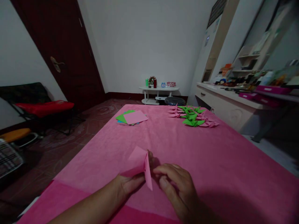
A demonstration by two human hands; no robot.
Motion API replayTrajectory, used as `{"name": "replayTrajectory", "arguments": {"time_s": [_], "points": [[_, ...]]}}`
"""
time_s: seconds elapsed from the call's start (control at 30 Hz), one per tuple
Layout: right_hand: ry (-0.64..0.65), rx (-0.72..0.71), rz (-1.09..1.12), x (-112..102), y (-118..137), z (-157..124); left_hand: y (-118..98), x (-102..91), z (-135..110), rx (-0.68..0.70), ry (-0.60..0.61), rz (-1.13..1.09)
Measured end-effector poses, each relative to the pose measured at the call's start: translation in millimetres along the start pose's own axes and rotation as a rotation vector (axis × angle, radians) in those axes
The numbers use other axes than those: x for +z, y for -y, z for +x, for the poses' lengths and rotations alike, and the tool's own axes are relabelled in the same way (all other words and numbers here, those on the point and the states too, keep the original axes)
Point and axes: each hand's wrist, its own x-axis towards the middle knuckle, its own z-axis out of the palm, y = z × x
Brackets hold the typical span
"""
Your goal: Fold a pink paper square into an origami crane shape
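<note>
A partly folded pink paper [141, 165] stands up from the pink tablecloth [233, 161] near the front edge. My left hand [129, 183] grips its lower left part with thumb and fingers closed on it. To its right, my right hand [177, 183] pinches the paper's right edge, fingers curled. A stack of flat coloured paper squares [132, 117], pink on top with green and blue under it, lies at the far left of the table. A pile of folded green and pink paper figures [192, 116] lies at the far right.
A dark door [60, 53] and a black chair with a red cushion [44, 107] are on the left. A small white side table [158, 91] with bottles stands at the back wall. A cluttered dresser [233, 96] runs along the right.
</note>
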Motion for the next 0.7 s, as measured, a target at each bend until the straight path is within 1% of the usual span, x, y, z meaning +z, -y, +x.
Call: {"name": "replayTrajectory", "arguments": {"time_s": [0.07, 0.1, 0.17, 0.2, 0.27, 0.37, 0.47, 0.53, 0.6, 0.63, 0.7], "points": [[-0.009, -0.068, 0.023, 0, -1, 0, -5, -3.0, 1, -0.022, 0.168, -0.104], [-0.015, -0.126, 0.022, 0, -2, 0, -7, -4.8, 2, -0.043, 0.253, -0.12], [0.004, -0.249, -0.011, 1, -5, 1, -10, -9.8, 2, -0.08, 0.369, -0.09], [0.014, -0.303, -0.037, 2, -6, 1, -12, -13.3, 2, -0.091, 0.396, -0.049], [0.026, -0.376, -0.077, 3, -8, 1, -12, -21.3, 2, -0.094, 0.389, 0.054], [0.035, -0.409, -0.084, 4, -8, 1, -9, -31.4, 3, -0.074, 0.358, 0.173], [0.026, -0.401, -0.065, 3, -4, 1, -8, -30.7, 6, -0.065, 0.377, 0.257], [0.01, -0.387, -0.057, 2, -3, 0, -13, -21.9, 7, -0.059, 0.446, 0.323], [-0.007, -0.311, -0.049, 1, -7, -1, -25, -8.7, 7, -0.048, 0.552, 0.444], [-0.018, -0.236, -0.04, 1, -11, -2, -31, -1.9, 6, -0.088, 0.594, 0.614], [-0.052, -0.013, -0.009, 1, -22, -3, -43, 8.9, 4, -0.149, 0.461, 1.002]]}}
